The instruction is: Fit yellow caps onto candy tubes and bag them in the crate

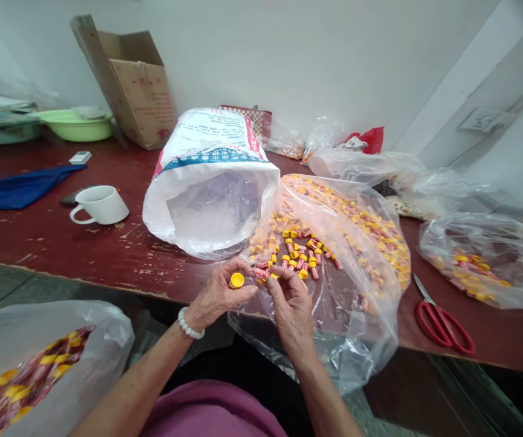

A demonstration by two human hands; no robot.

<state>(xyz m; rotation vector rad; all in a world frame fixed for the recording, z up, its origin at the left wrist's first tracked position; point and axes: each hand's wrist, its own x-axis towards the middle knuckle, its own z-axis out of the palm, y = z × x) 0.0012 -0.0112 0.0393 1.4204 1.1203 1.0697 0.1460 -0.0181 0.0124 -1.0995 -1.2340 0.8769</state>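
My left hand (225, 288), with a white bead bracelet (191, 323) at its wrist, is closed around a round yellow cap (237, 280) facing up at me; whatever lies behind the cap is hidden. Fingertips of my right hand (292, 297) pinch a small red-and-white tube (262, 273) between the two hands. Just beyond them, several loose red-and-white tubes with yellow caps (304, 258) lie at the mouth of a clear plastic bag (356, 206), which holds many more. Beside it, a white woven sack (218, 152) lies with its mouth towards me.
Red-handled scissors (443, 321) lie right, near another clear bag (516, 255). To the left are a white mug (100, 204), a blue cloth (19, 188), a green basin (76, 126) and a cardboard box (140, 97). A bag of long yellow-and-red pieces (28, 382) is at lower left.
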